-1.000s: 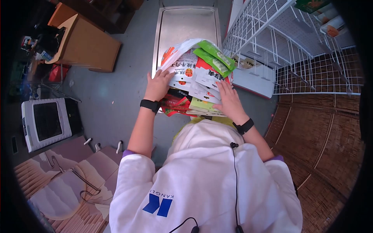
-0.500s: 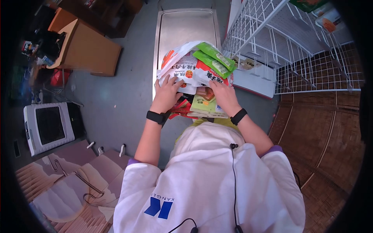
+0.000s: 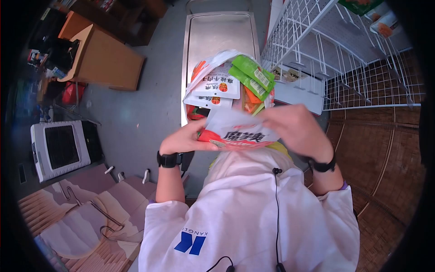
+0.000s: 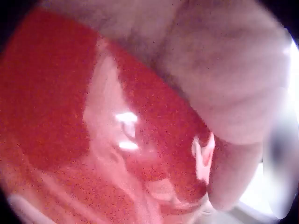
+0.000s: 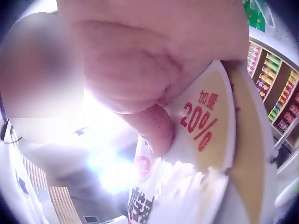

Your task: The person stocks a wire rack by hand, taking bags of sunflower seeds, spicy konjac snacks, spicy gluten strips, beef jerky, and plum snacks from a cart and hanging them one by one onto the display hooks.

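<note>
A white and red snack packet (image 3: 242,129) with dark lettering is up between both hands, in front of the white shirt. My left hand (image 3: 186,138) grips its left side, and its glossy red foil (image 4: 56,93) fills much of the left wrist view. On the other side my right hand (image 3: 297,131), slightly blurred, pinches the packet's edge; the right wrist view shows the thumb (image 5: 159,133) on its printed face, with a second pale-and-yellow edge (image 5: 252,130) behind. Just beyond lies a plastic bag (image 3: 215,59) filled with white packets (image 3: 222,86) and green packets (image 3: 251,75).
The plastic bag rests on a metal cart (image 3: 219,34). White wire racks (image 3: 303,34) with long hooks stand at the right, a few packets (image 3: 383,27) hanging there. A wooden desk (image 3: 104,59) and a grey-white case (image 3: 61,149) are at the left.
Both hands have come back from the plastic bag toward the body, lifting the white and red packet off the pile. White packets and an orange one now show in the bag.
</note>
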`<state>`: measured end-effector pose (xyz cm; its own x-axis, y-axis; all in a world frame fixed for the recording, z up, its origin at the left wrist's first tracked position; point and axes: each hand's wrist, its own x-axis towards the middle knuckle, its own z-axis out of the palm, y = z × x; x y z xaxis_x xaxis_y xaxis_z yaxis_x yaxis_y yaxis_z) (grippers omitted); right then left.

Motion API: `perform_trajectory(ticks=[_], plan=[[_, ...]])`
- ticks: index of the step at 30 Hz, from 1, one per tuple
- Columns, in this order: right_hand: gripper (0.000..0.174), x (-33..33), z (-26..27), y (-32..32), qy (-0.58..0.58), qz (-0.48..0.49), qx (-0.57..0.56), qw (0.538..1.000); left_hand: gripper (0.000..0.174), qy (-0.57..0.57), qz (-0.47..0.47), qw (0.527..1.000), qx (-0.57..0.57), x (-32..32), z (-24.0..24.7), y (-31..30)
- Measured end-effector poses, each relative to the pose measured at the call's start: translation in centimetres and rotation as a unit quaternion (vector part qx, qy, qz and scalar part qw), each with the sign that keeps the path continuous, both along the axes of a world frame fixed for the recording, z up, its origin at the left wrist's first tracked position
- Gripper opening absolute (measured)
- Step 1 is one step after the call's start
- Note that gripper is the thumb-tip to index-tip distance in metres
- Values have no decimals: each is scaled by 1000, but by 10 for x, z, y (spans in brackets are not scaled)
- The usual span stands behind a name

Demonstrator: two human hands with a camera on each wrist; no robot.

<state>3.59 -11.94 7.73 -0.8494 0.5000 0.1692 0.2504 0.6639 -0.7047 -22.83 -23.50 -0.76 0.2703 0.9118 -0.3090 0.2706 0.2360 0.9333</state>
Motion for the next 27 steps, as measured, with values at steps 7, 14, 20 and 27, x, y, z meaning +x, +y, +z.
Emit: perform_trajectory(ticks=[7,14,20,27], plan=[[21,18,-3,61,68,-74,-319,942,57,-346,6,933,-104,49,-24,5],[23,42,10,91,-52,-103,-238,964,58,-621,114,718,-292,110,-39,9],[24,74,4,101,-32,-63,-239,968,54,-564,123,786,-221,160,-27,10],[47,158,-44,105,250,-202,-273,907,49,-498,204,830,-144,224,-29,42]])
